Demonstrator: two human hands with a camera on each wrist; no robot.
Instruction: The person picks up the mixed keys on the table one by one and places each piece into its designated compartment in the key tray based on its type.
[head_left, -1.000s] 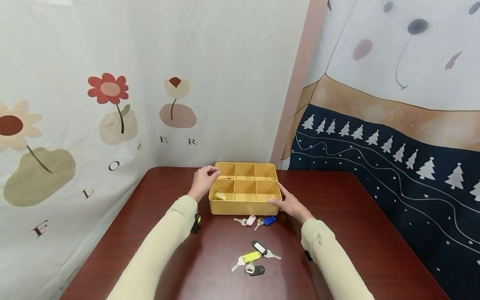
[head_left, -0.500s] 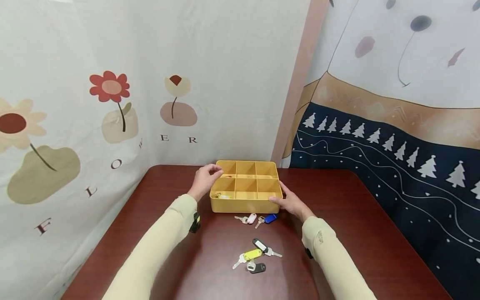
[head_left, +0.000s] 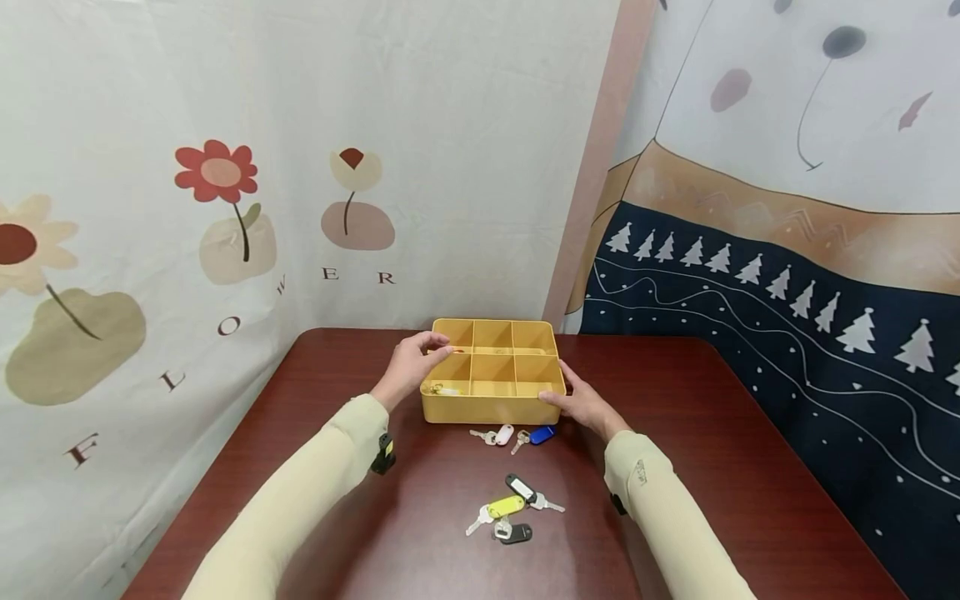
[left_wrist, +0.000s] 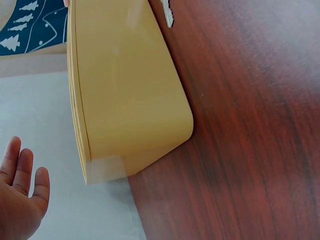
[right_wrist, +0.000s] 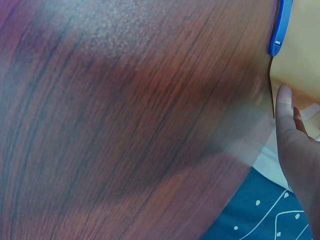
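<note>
A yellow box with six-part dividers stands at the back of the table. My left hand hovers over its left side, fingers loosely extended with nothing between them. In the left wrist view that hand is apart from the box wall. My right hand grips the box's front right corner, thumb at the front and fingers along the side. A tagged key lies in the front left compartment. Something red shows partly in the back left one, under the left fingertips.
Before the box lie keys with a pale pink tag and a blue tag. Nearer is a cluster of keys with a yellow tag, a white-labelled black tag and another black tag. Printed cloth walls surround the table.
The tagged key in the front left compartment has tipped down flat. My left fingers have parted from a pinch and shifted slightly right. The right hand keeps its hold on the corner.
</note>
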